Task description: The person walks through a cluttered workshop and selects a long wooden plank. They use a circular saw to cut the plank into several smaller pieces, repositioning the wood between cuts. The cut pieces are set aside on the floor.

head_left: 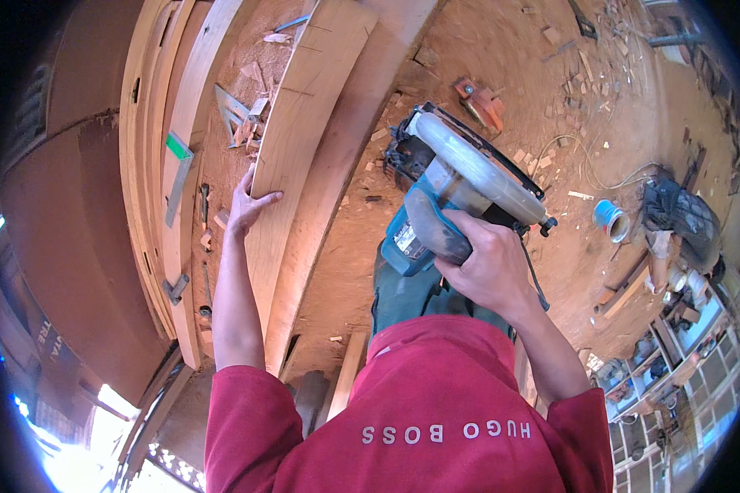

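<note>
My right hand (492, 264) is wrapped around the rear handle of a teal circular saw (469, 160) with a pale blade guard. The saw is held in front of my legs, to the right of the boards, and its blade is not clearly visible. With my left hand (248, 204) I grip the left edge of a long, light wooden plank (316, 90), thumb lying over its top face and fingertips along the side. This plank rests on a wider, reddish board (366, 107) that runs beneath and beside it.
Further left, long timbers (197, 74) carry a try square (178, 177) with a green part and a hammer (175, 289). A metal square (232, 105) lies among wood scraps. On the dusty floor are an orange-red tool (481, 105), a blue can (611, 220) and a thin cord (588, 156).
</note>
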A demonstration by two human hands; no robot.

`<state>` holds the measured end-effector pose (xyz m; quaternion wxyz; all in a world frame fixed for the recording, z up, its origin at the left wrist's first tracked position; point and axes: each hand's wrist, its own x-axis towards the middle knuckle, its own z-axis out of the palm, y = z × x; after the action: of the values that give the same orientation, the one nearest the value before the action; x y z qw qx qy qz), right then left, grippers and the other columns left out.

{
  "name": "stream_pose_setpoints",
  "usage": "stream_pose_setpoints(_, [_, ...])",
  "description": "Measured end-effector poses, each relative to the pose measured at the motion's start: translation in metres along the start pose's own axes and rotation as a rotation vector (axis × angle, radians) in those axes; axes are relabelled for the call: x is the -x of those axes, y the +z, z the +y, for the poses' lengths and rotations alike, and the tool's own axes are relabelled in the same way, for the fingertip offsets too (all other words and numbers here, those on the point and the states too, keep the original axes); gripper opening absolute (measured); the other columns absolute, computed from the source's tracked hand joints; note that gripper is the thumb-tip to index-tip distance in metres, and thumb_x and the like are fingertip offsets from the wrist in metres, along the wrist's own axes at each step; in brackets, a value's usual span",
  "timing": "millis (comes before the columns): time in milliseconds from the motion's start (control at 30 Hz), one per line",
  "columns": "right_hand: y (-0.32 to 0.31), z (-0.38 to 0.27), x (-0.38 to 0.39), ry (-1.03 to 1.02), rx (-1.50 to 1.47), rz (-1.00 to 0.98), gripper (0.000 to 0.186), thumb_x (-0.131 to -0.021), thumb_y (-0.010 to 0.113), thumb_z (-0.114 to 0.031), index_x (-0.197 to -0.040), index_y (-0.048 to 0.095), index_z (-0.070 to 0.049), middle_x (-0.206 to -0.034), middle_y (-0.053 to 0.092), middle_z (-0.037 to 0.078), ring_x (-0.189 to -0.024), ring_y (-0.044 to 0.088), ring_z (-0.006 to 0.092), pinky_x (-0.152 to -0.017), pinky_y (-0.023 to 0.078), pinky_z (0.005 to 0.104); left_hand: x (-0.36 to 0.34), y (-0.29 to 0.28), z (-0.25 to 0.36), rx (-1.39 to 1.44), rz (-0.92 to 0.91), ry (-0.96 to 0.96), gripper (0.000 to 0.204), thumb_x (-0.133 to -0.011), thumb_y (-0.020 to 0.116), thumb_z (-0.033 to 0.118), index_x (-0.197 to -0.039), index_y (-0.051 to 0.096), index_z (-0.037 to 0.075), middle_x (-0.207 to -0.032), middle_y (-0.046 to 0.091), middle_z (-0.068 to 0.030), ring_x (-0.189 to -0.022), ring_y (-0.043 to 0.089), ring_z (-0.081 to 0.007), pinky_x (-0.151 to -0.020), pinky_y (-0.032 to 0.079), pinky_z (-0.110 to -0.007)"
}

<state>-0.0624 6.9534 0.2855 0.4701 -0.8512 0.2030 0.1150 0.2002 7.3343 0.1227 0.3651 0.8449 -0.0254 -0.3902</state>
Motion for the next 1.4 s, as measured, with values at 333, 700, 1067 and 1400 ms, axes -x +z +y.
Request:
stream_pose_setpoints(333, [0.011,-0.012,-0.001,-0.002,0.023,-0.031,0.05,-0.068,0.079,-0.019,-0.114,0.064,-0.005,-0.095,0.069,0.02,-0.085,0.067,0.0375,-0.075,0.055,0.0438,-0.005,-0.009,-0.003,0.045,-0.051,0.0,0.088,-0.063,0.09,0.02,-0.139,0.049,0.007,-0.129,0.06,-0.0083,-0.119,0.056,-0.0192,-0.103,0.043,-0.035])
stream_pose_setpoints(700, [0.011,-0.024,-0.003,-0.053,0.055,-0.025,0.053,-0.067,0.08,-0.02,-0.115,0.064,-0.005,-0.097,0.07,0.018,-0.084,0.068,0.0358,-0.074,0.055,0.043,-0.003,-0.006,-0.015,-0.047,0.046,0.083,0.093,-0.059,0.091,0.024,-0.14,0.048,0.006,-0.135,0.056,-0.0103,-0.123,0.054,-0.0228,-0.105,0.041,-0.037])
stream_pose_setpoints(1067, [-0.003,-0.054,-0.018,-0.122,-0.036,-0.019,0.052,-0.067,0.079,-0.02,-0.115,0.065,-0.004,-0.1,0.07,0.017,-0.087,0.069,0.0325,-0.077,0.056,0.0399,0.049,0.06,0.01,-0.52,0.485,0.141,0.094,-0.061,0.088,0.042,-0.136,0.047,0.004,-0.126,0.056,-0.0177,-0.118,0.054,-0.0353,-0.098,0.045,-0.045])
stream_pose_setpoints(1400, [0.011,-0.063,-0.061,-0.166,-0.053,-0.081,0.045,-0.075,0.075,-0.032,-0.111,0.063,-0.008,-0.085,0.07,0.014,-0.071,0.069,0.0341,-0.066,0.056,0.0452,0.057,0.105,-0.028,-0.738,0.639,0.03,0.061,-0.085,0.065,0.034,-0.138,0.048,0.011,-0.122,0.059,-0.013,-0.113,0.054,-0.0332,-0.09,0.042,-0.049])
